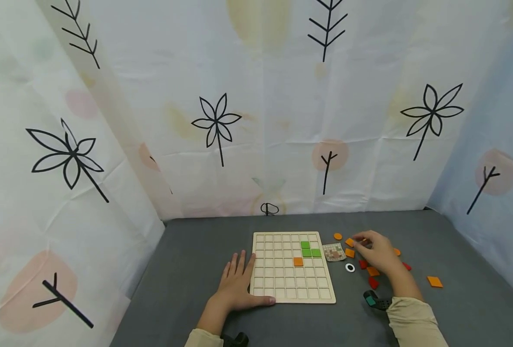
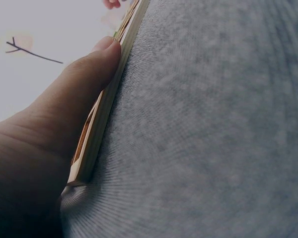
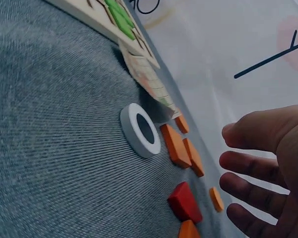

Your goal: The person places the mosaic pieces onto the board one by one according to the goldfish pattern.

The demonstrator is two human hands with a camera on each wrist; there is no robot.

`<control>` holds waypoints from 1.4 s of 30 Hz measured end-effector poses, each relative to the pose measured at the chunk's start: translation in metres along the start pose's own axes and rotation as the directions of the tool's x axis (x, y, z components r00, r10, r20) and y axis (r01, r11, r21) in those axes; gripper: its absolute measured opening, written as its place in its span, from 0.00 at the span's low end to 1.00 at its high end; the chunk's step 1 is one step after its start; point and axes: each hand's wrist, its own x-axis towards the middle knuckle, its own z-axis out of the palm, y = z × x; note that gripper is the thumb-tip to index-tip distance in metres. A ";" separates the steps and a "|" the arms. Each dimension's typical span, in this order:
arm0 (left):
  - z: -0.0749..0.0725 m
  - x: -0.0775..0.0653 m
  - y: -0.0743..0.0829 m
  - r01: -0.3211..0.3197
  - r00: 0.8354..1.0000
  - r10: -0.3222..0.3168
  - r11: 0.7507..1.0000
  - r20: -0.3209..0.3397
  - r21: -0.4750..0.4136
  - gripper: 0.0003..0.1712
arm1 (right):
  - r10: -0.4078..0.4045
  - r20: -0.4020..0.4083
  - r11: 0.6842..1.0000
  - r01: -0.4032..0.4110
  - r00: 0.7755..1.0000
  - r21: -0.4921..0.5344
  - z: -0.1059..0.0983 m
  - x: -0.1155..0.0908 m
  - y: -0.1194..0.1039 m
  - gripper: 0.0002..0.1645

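Note:
My left hand (image 1: 235, 289) lies at the lower left corner of a pale wooden grid board (image 1: 278, 279), fingers spread straight along its left side. Its thumb (image 2: 92, 67) presses on the near edge in the left wrist view. Three green squares (image 1: 305, 245) and one orange square (image 1: 298, 261) sit in the board's cells. To the board's right, my right hand (image 1: 378, 250) hovers over scattered pieces, fingertips close to an orange square piece (image 1: 349, 242). In the right wrist view its fingers (image 3: 253, 193) are loosely bent, with nothing visible between them and the thumb.
A small printed grid card (image 1: 334, 252) leans by the board's right edge. Near it lie a white ring (image 3: 130, 133), red pieces (image 1: 373, 283) and several orange ones. One orange piece (image 1: 435, 282) lies farther right on the grey table (image 1: 187, 260). Patterned cloth walls surround it.

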 end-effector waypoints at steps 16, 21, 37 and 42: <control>0.000 0.002 0.003 -0.024 1.000 0.024 1.000 -0.008 -0.005 0.81 | 0.047 0.073 0.997 -0.043 0.996 -0.059 0.006 0.014 0.007 0.14; -0.001 0.003 0.002 -0.012 1.000 0.012 1.000 -0.002 0.001 0.81 | 0.036 0.062 0.997 -0.031 0.997 -0.075 0.008 0.017 0.007 0.12; -0.004 -0.002 0.004 -0.014 1.000 0.014 1.000 -0.006 -0.017 0.81 | 0.059 0.043 0.997 -0.057 0.997 -0.046 0.014 0.021 0.013 0.10; -0.004 -0.003 0.004 -0.010 1.000 0.010 1.000 -0.004 -0.011 0.81 | 0.061 0.037 0.997 -0.059 0.997 -0.049 0.015 0.022 0.014 0.10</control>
